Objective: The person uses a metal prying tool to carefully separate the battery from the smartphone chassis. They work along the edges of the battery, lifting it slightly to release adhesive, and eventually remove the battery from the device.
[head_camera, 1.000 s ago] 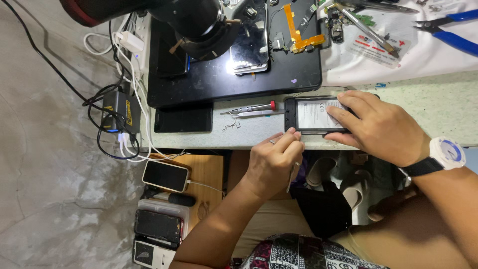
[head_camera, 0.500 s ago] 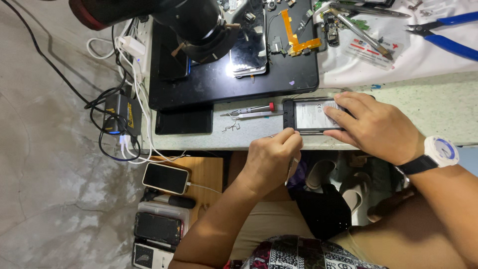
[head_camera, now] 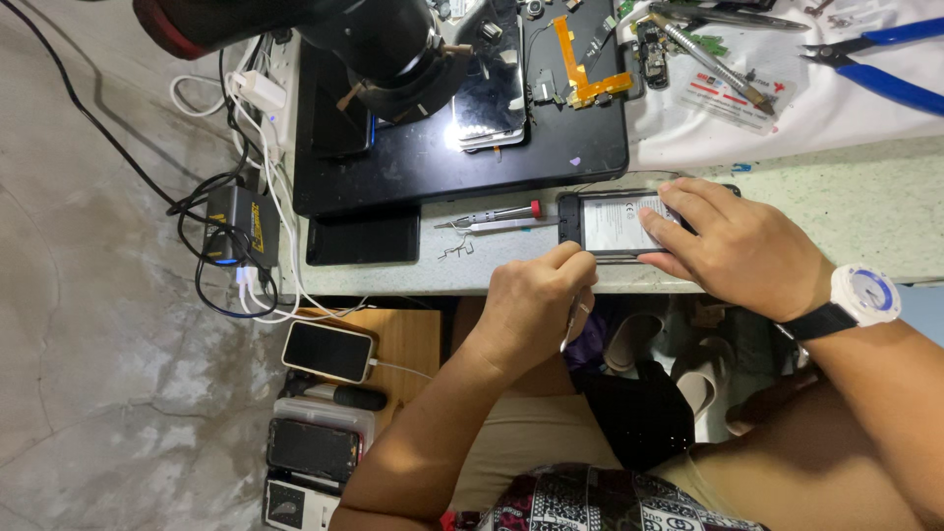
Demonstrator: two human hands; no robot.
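**Opened phone held at the bench edge, both hands engaged**

An opened phone [head_camera: 615,224], back cover off and a pale battery face showing, lies flat on the speckled worktop [head_camera: 865,211] at its near edge. The right hand [head_camera: 742,251] lies over the phone's right half, fingers spread and pressing down on it, holding it steady; a white-faced wristwatch [head_camera: 865,295] sits on that wrist. The left hand [head_camera: 536,300] is closed in a pinch around a thin metal tool [head_camera: 573,320], its fingertips touching the phone's near left corner. The tool's working end is hidden behind the fingers.

Just left of the phone, a red-capped screwdriver [head_camera: 492,213] and a pair of tweezers [head_camera: 501,227] lie side by side on the worktop. Farther back, a black mat [head_camera: 433,162] carries a second phone [head_camera: 490,98], face up, and an orange flex cable [head_camera: 585,69]; a black microscope barrel [head_camera: 379,44] hangs over it. Blue-handled pliers [head_camera: 875,64] rest on white cloth at the far right.

At the left, chargers and a tangle of cables [head_camera: 236,226] hang off the bench. Below, a phone on a charging lead [head_camera: 327,351] lies on a wooden stool [head_camera: 408,339].
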